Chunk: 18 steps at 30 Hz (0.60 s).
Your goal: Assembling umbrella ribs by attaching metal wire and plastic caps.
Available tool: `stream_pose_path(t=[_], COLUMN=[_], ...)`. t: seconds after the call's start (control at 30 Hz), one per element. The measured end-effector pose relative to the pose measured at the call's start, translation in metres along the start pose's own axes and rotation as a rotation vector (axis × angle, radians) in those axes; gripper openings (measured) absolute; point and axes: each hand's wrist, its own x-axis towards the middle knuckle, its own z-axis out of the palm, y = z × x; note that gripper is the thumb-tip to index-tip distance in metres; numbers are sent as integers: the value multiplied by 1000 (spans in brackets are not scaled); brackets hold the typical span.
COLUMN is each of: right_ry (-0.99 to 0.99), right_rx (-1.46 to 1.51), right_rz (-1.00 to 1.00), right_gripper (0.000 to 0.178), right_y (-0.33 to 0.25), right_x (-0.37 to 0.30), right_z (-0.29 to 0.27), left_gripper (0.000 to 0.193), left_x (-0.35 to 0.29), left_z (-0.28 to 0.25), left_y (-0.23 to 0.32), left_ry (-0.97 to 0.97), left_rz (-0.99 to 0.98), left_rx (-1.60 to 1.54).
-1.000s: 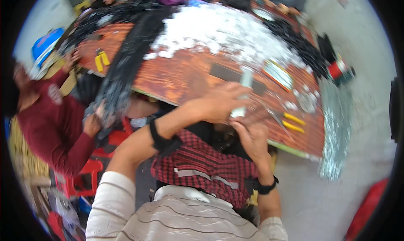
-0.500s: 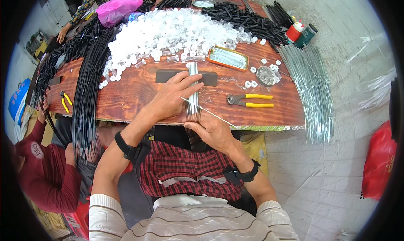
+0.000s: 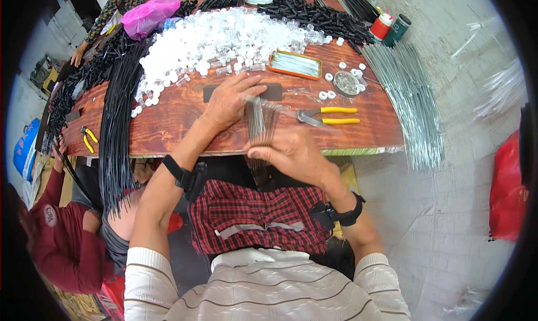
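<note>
1. My left hand (image 3: 230, 99) lies at the upper end of a bundle of thin, straight, grey metallic rods (image 3: 256, 122), fingers extended and close together; whether they grip or merely press, I cannot tell.
2. My right hand (image 3: 291, 153), blurred, is closed around the lower part of the bundle, thumb across the rods.
3. The bundle crosses the near edge of a reddish-brown wooden table (image 3: 179, 131); its upper end lies by a flat, dark, rectangular bar (image 3: 273, 92).
4. Metal pincers with yellow handles (image 3: 339, 121) rest to the right, near the near edge; beyond them, toward the far edge, stands a shallow, orange-rimmed rectangular tin (image 3: 302, 76) of thin, pale rods (image 3: 294, 65).
5. A broad heap of white and clear plastic pieces (image 3: 218, 40) extends toward the far edge.
6. Long black rods (image 3: 119, 119) overhang the near edge at left; long silvery wires (image 3: 400, 97) overhang the right edge.
</note>
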Motion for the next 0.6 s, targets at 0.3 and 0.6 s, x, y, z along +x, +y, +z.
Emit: stream_pose_path(t=[0.3, 0.6], right_ry=[58, -174], right_rx=[377, 427], right_rz=[210, 330], right_gripper=[14, 22], right_y=[-85, -45], right_x=[-4, -30], right_z=[-82, -26], left_gripper=[25, 17], left_x=[-4, -145], left_z=[-59, -14], left_y=[82, 180], left_ry=[-108, -505], left_rz=[-78, -257], left_rx=[-87, -886])
